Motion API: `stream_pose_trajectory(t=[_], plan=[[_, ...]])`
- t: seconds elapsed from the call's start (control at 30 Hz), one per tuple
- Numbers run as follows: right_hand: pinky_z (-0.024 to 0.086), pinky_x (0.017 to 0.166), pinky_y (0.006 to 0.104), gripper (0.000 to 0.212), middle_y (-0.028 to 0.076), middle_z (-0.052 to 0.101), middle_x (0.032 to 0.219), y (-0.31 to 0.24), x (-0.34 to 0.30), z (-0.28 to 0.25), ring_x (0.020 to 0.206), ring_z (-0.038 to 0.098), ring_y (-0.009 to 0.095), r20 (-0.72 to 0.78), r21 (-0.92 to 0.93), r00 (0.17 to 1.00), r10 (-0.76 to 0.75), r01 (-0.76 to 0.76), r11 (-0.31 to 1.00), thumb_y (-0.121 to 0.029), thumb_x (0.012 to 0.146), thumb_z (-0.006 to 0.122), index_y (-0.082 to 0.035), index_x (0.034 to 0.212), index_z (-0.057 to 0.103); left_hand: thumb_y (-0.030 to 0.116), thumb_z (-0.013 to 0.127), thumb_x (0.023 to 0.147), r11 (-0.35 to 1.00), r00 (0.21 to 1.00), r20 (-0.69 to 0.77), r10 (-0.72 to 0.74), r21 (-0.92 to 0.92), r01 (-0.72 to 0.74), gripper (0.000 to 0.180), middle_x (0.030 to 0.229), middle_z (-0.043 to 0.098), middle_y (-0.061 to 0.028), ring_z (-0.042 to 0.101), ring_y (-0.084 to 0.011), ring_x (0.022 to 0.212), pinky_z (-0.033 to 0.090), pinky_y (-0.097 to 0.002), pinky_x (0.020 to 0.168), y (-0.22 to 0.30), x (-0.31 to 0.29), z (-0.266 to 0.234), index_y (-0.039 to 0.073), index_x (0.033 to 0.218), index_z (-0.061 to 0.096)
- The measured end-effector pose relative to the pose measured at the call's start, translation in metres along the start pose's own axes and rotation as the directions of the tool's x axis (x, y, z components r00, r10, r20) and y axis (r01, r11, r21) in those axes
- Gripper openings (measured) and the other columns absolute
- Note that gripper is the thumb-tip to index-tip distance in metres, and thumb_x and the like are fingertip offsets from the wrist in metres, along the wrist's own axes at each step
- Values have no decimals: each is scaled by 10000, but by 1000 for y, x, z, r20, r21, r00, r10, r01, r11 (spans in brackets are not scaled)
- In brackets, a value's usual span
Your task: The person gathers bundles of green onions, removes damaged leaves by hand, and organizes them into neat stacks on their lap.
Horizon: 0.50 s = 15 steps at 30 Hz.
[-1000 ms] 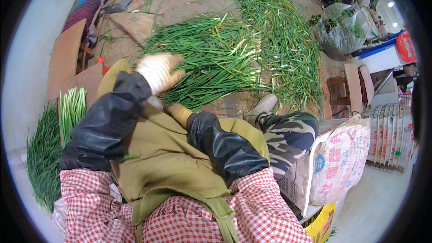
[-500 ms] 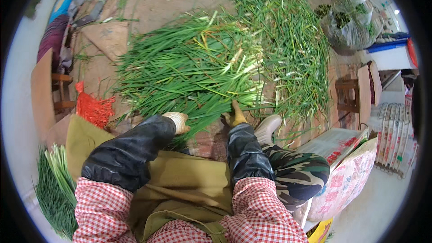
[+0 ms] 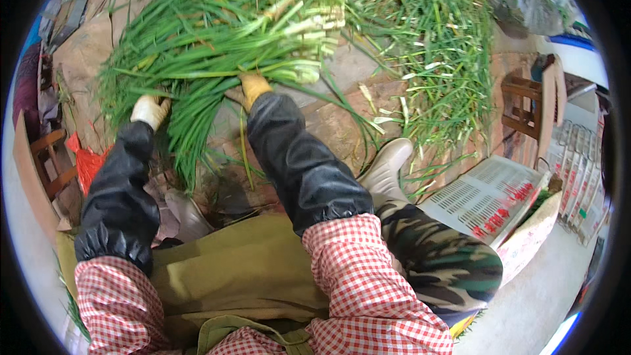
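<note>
A big heap of garlic chives (image 3: pixel 197 52) lies on the floor before me, leaf tips to the left and pale cut ends to the right. My left hand (image 3: pixel 151 112), in a whitish glove, is curled at the heap's near left edge among the leaves. My right hand (image 3: pixel 254 89), in a yellowish glove, grips the near side close to the pale ends; its fingertips are partly hidden under the stalks. Some leaves hang down between my hands. Loose, scattered chives (image 3: pixel 447 59) cover the floor to the right.
A wooden stool (image 3: pixel 522 102) stands at the right, with a white slatted crate (image 3: pixel 486 197) nearer. My boot (image 3: pixel 388 167) is beside the loose chives. Red strings (image 3: pixel 89 164) lie at the left by a wooden chair (image 3: pixel 49 164). A clear plastic bag (image 3: pixel 532 0) sits at the far right.
The heap has shifted left with both hands, drawing apart from the loose chives and baring floor between them. My arms reach farther forward and left. The view has shifted too.
</note>
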State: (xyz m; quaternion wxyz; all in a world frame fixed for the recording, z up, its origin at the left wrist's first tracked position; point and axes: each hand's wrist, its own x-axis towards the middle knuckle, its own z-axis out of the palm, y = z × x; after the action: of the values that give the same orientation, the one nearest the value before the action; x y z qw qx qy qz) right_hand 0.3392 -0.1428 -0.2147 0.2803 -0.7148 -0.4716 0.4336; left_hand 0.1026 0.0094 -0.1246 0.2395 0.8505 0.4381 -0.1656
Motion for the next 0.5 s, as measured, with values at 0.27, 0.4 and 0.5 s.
stream_pose_trajectory(t=[0.27,0.4,0.5], plan=[[448,890,357,373,96,621,1114,17,-90,0,999,574,250,457,455,887,68,-299,839,-289,929,520,-11,1172,567,241,588,794,968,926,299,-230,170,186,593,1194,561,-235,547,-371,1099,450,-413,908,7,-48,-36,86,1340,417],[483,842,364,335,105,652,1078,58,-131,-116,941,616,250,258,-111,783,566,-558,823,-226,893,515,-53,1171,583,353,608,762,948,835,517,-187,317,16,467,982,640,-225,615,-384,927,497,-471,779,41,-112,-56,47,1112,573],[481,834,376,344,124,631,1118,69,-146,-185,953,615,255,58,-718,956,289,-162,677,-229,874,517,-83,1178,581,389,538,806,960,775,632,11,211,-185,431,1062,637,-177,610,-365,949,488,-444,811,68,-169,-55,130,1146,591]])
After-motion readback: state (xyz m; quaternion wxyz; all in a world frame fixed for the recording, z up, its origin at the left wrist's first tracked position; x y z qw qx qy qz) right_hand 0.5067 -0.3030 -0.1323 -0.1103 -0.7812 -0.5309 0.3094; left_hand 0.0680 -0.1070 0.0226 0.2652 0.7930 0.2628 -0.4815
